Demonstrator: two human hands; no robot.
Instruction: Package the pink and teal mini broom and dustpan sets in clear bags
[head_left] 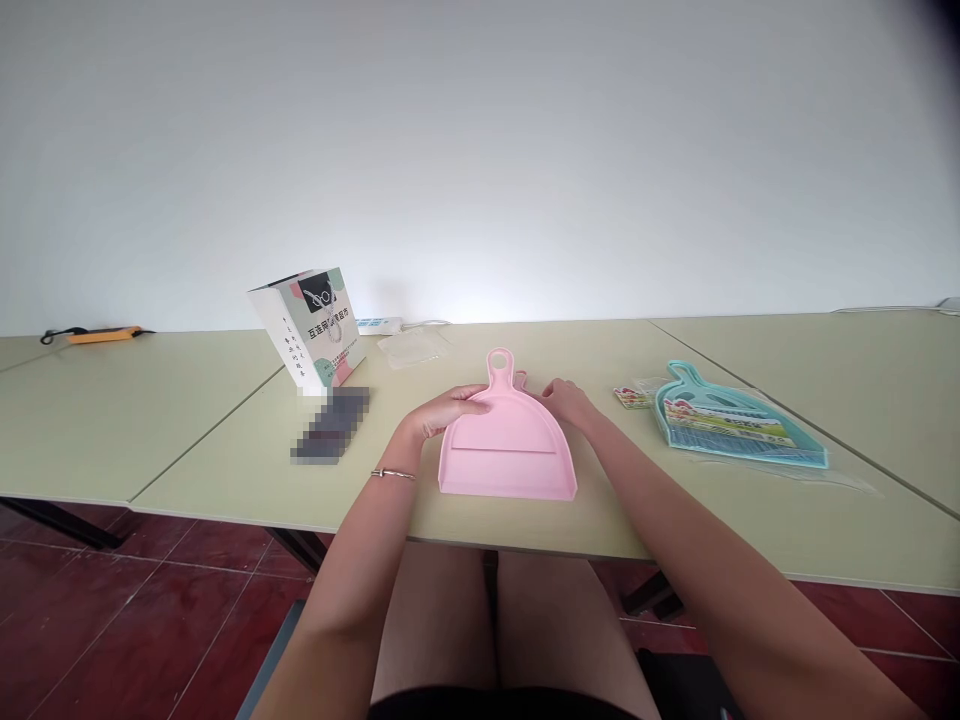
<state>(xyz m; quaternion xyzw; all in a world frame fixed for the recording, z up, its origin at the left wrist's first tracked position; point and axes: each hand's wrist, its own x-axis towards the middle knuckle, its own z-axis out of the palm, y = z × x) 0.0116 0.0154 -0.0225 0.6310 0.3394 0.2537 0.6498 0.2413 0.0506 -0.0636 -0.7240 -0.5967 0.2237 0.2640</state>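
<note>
A pink dustpan [506, 425] stands tilted at the front of the table, its scoop edge toward me and its looped handle pointing away. My left hand [454, 408] is closed on its upper left shoulder, thumb over the front face and fingers behind. Behind the handle, the small rounded end of a second pink piece [520, 379] pokes out; the rest of it is hidden. Curled at the dustpan's upper right shoulder, close to that piece, is my right hand [568, 400]. Its fingertips are partly hidden, so what they pinch cannot be made out.
On the right lies a turquoise dustpan set [675, 385] in clear wrapping with a printed card. A white printed box [300, 325] stands at the left behind a pixelated dark object [330, 427]. Clear plastic [412, 348] lies toward the wall; an orange item [105, 335] is far left.
</note>
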